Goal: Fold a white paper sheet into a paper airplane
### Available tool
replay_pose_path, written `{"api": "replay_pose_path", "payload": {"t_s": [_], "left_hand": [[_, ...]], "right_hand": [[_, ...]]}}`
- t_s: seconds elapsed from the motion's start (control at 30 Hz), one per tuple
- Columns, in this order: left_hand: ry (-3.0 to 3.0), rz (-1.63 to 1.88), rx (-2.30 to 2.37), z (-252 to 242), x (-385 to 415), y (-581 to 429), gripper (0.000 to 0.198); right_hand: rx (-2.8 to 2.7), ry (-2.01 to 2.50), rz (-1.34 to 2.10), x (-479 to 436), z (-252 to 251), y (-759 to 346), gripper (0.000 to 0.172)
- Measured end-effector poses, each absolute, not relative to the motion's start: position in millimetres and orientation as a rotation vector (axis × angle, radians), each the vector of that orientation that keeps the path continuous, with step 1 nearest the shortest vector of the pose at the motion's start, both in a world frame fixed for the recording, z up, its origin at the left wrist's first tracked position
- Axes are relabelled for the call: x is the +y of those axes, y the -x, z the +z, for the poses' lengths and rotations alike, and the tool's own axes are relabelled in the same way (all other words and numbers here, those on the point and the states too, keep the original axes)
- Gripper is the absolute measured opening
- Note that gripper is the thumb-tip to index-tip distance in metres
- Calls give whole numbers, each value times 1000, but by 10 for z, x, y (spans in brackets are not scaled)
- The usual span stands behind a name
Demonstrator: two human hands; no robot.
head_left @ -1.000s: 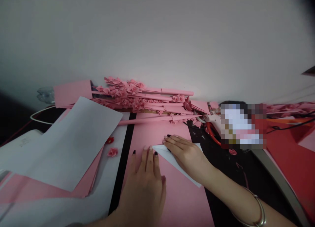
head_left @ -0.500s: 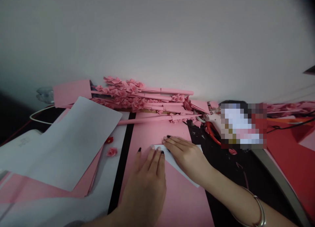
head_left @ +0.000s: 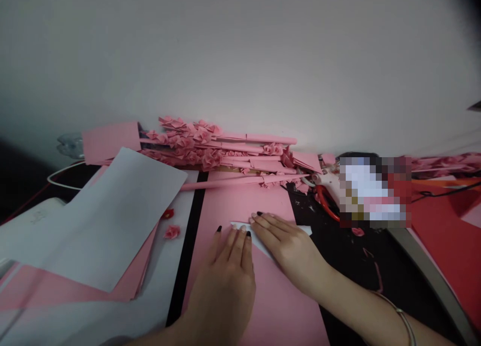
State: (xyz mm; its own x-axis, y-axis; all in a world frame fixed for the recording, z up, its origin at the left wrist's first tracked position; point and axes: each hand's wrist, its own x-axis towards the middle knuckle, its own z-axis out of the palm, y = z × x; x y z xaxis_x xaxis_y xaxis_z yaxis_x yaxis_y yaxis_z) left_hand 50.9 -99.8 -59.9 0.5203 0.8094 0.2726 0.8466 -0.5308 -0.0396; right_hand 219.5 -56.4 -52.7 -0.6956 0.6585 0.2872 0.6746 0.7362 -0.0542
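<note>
My left hand (head_left: pixel 225 281) lies palm down with its fingers stretched forward. Its fingertips rest on the near left part of a narrow white piece of paper (head_left: pixel 263 248), which looks folded or rolled. Beside it my right hand (head_left: pixel 291 246) lies flat across the same paper, fingers extended and pointing left. Much of the white paper is hidden beneath both hands; its tips show at the left and right. Under everything is a long pink sheet (head_left: pixel 285 311).
Pink paper flowers on rolled stems (head_left: pixel 210 155) lie along the wall. At left, a white sheet (head_left: pixel 124 221) covers pink sheets (head_left: pixel 128 286). Scissors with red handles (head_left: pixel 326 203) and a blurred-out object (head_left: pixel 376 193) are at right. A small pink flower (head_left: pixel 172 232) lies left of my hands.
The white paper has become narrower; its lower right corner no longer shows below my right hand. My right hand has shifted slightly towards me.
</note>
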Motion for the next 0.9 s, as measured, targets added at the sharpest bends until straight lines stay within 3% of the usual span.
{"api": "replay_pose_path", "payload": {"t_s": [0.43, 0.63, 0.9], "left_hand": [[2738, -605, -1487, -378, -610, -204, 31], [3059, -501, -1253, -444, -302, -26, 27], [3022, -588, -899, -546, -190, -33, 27]], "right_hand": [[-2683, 1123, -48, -632, -577, -2190, 37], [-2656, 1137, 18, -610, -537, -2177, 36], [-2621, 1128, 17, -618, -540, -2179, 35]]}}
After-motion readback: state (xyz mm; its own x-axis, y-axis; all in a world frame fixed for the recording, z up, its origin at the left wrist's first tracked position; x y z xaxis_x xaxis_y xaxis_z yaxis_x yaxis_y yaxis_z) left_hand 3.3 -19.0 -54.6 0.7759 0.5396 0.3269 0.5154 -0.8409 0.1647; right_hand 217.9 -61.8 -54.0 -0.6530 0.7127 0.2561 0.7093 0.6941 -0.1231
